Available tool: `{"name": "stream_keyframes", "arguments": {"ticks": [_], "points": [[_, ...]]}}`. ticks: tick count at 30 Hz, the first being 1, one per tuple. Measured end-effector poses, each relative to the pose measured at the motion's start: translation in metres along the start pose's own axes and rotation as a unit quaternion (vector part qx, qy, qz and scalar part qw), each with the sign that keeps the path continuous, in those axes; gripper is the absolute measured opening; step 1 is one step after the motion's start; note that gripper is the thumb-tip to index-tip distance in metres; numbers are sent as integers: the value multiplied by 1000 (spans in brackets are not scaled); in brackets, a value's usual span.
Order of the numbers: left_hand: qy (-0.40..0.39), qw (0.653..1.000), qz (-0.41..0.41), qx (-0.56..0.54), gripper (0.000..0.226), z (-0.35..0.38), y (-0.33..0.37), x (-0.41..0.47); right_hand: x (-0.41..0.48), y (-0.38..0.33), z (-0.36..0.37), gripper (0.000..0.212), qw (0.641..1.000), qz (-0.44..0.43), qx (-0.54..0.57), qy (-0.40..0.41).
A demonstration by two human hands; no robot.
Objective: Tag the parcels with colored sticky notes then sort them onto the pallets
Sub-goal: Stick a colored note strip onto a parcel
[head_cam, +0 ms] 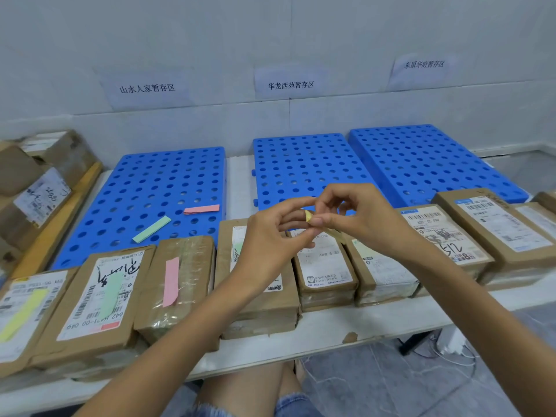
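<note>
My left hand (272, 228) and my right hand (358, 218) meet above the row of brown parcels, both pinching a strip of yellow sticky notes (310, 216). Three blue perforated pallets (144, 200) (304, 167) (427, 161) lie behind the row. On the left, one parcel (22, 314) carries a yellow note, one (99, 299) a green note and one (177, 284) a pink note. The parcel under my left hand (258, 308) shows a faint green note. Parcels (325, 275) (382, 278) (445, 236) (505, 227) to the right show no notes.
A green pad of sticky notes (152, 229) and a pink pad (201, 209) lie on the left pallet. More boxes (39, 170) pile up at far left. Paper signs (147, 88) hang on the wall above each pallet. The white table's edge (301, 344) runs in front of the parcels.
</note>
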State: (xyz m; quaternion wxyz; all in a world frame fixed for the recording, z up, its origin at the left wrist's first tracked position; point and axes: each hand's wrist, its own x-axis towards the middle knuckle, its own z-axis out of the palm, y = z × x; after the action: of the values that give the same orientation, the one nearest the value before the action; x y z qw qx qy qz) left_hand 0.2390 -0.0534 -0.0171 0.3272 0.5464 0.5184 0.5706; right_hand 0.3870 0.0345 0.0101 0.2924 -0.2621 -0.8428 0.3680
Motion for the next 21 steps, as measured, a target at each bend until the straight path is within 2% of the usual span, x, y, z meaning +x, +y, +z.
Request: {"name": "stream_keyframes", "arguments": {"ticks": [7,21], "points": [[-17,1000,1,1,41,-1,-2,0,-2,5,-2,12,997,10,72,-10],[-18,1000,-15,-9,39,2,-3,1,-4,5,-1,18,998,19,63,-6]]}}
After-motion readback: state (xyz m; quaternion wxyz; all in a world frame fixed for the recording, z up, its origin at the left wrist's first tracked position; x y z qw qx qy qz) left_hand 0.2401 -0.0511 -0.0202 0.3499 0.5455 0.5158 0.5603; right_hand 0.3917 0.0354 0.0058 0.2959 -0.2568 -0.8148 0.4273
